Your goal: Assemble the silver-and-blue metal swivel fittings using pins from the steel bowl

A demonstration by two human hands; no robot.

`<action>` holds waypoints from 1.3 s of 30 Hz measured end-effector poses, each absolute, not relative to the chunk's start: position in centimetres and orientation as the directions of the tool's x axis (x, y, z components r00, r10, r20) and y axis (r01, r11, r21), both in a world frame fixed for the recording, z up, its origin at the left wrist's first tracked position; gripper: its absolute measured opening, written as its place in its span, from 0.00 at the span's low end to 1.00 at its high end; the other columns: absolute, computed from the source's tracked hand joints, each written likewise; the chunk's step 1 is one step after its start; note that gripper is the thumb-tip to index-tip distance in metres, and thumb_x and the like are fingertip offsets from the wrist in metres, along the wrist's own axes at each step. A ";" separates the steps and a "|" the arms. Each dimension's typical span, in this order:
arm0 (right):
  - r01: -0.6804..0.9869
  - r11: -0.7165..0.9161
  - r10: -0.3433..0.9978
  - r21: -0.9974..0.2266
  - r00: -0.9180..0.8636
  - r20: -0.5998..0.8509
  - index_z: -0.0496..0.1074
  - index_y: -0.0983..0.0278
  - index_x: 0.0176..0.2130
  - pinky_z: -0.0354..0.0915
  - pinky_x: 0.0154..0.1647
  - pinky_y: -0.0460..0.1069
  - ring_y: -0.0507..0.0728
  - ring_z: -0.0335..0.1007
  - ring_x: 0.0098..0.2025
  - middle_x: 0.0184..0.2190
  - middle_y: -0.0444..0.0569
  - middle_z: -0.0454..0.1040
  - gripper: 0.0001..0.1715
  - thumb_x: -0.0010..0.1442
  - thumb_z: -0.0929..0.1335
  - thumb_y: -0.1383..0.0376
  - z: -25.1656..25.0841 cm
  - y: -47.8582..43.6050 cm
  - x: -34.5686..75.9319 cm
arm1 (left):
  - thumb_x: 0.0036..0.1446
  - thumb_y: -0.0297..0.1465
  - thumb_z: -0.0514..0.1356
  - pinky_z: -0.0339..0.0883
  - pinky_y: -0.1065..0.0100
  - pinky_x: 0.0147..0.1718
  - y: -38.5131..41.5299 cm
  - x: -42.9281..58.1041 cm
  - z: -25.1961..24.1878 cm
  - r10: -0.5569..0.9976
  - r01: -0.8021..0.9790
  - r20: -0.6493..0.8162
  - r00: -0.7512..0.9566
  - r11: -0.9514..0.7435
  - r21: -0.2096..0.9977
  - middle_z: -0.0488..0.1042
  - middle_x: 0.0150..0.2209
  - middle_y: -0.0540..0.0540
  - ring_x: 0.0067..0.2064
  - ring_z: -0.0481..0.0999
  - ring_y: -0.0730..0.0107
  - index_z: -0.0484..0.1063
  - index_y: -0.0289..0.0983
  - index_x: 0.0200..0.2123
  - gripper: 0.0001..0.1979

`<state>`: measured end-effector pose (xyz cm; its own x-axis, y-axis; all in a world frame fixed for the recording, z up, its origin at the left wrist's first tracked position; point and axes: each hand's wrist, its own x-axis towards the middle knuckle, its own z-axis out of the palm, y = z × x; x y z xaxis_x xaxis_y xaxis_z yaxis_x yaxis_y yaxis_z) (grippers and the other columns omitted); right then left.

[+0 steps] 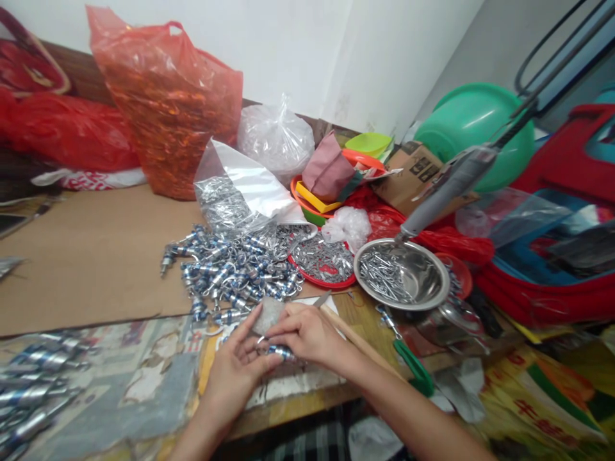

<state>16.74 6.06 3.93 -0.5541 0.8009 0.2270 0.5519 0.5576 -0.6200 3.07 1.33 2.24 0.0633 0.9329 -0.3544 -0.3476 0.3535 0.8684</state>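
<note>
Cluttered workbench (96, 256), cardboard-covered, against a white wall; head view only.

Item: small blue-and-silver metal fitting (281, 351), pinched between both hands at the near table edge. Left hand (235, 371) half-open, fingertips on the piece; right hand (307, 333) curled over it, closed on it.

Handling, judged: light, rigid, smooth and likely slippery; best held by the banded barrel, not the thin wire end.

Stock: heap of like fittings (230, 269) just beyond the hands; steel bowl of pins (401, 274) beyond the right hand; red plate of silver parts (324, 261) between them.
</note>
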 end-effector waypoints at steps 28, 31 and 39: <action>0.760 0.530 0.848 -0.376 -0.464 0.257 0.57 0.58 0.56 0.65 0.33 0.46 0.53 0.68 0.32 0.33 0.48 0.72 0.27 0.58 0.59 0.73 6.1 -0.6 22.2 | 0.34 0.27 0.66 0.66 0.72 0.25 1.3 3.4 2.8 0.949 -0.289 -0.316 0.009 0.305 0.908 0.70 0.20 0.56 0.23 0.70 0.75 0.52 0.37 0.58 0.45; 0.748 0.507 0.862 -0.428 -0.421 0.284 0.58 0.58 0.55 0.65 0.36 0.47 0.54 0.68 0.34 0.35 0.49 0.72 0.26 0.58 0.59 0.72 5.4 -0.9 22.5 | 0.34 0.27 0.67 0.66 0.71 0.26 1.2 3.4 2.9 0.952 -0.293 -0.307 0.018 0.298 0.908 0.71 0.20 0.55 0.23 0.71 0.74 0.51 0.37 0.58 0.46; 0.823 0.192 0.979 -0.535 -0.123 0.161 0.66 0.64 0.50 0.66 0.40 0.50 0.57 0.70 0.40 0.39 0.52 0.73 0.21 0.56 0.63 0.65 2.1 1.9 26.0 | 0.37 0.36 0.65 0.66 0.62 0.38 1.2 2.2 2.1 0.962 0.094 -0.269 -0.042 0.272 0.958 0.78 0.28 0.44 0.33 0.75 0.61 0.78 0.37 0.27 0.11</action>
<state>25.99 1.94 2.10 -0.1235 0.9792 0.1608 0.8229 0.1916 -0.5349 2.22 1.21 2.06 -0.0416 0.9621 -0.2695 0.0945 0.2723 0.9576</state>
